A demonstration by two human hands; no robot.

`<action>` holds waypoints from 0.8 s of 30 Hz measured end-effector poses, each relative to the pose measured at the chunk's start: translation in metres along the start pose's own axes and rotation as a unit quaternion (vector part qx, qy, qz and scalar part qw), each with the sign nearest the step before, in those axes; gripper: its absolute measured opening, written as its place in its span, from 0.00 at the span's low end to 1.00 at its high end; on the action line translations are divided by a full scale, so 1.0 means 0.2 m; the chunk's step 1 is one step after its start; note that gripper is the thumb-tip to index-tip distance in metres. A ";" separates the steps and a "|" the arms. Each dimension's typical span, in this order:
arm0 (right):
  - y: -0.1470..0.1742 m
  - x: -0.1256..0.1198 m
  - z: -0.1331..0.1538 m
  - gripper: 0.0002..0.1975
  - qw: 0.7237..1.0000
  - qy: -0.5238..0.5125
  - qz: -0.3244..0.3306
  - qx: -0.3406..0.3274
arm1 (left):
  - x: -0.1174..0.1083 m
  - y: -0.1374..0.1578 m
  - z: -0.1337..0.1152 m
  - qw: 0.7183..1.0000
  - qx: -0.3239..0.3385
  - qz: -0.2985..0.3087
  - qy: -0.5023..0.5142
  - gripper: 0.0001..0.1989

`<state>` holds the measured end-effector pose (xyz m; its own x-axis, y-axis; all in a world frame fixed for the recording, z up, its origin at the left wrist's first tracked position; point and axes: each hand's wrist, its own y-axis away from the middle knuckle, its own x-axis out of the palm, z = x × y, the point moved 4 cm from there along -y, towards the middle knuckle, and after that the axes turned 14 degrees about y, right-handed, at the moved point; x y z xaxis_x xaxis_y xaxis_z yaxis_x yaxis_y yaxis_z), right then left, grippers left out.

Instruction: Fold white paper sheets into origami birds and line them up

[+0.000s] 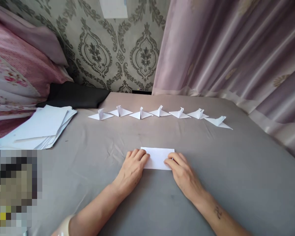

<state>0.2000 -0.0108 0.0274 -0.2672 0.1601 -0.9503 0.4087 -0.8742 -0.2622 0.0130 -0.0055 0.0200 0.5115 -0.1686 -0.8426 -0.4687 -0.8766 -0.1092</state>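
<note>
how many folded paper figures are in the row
7, in one row on the grey surface beyond the handled white paper: left to right, first figure, second figure, third figure, fourth figure, fifth figure, sixth figure and seventh figure, slightly nearer the camera. None seems hidden.

1. The folded paper [157, 160] lies on the surface [223, 157], well in from the far edge.
2. The left hand [135, 164] is on the folded paper's left end, the right hand [182, 168] on its right end.
3. Behind them, seven paper figures [160, 112] stand in a row near the far edge, the rightmost slightly forward.
4. The paper stack [43, 123] lies toward the left edge, left of the row.
5. The cover [76, 95] lies at the far left corner, behind the stack.
6. The curtain [211, 52] hangs along the right edge.
</note>
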 end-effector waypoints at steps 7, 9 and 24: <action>0.05 -0.03 0.13 0.15 0.988 0.145 0.043 -0.042 | -0.01 0.00 0.01 0.992 -0.032 -0.043 0.112 0.08; 0.06 -0.02 0.19 0.16 0.977 0.206 0.046 -0.037 | -0.02 0.02 0.02 0.989 -0.062 -0.058 0.119 0.08; 0.05 -0.04 0.43 0.24 0.958 0.248 0.145 -0.021 | -0.06 0.06 0.08 0.969 -0.148 -0.034 0.193 0.20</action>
<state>0.1313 -0.0613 0.0472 0.3049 0.1209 -0.9447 0.4405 -0.8973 0.0273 -0.0108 -0.0056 0.0202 0.7922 -0.2119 -0.5723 -0.2267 -0.9729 0.0464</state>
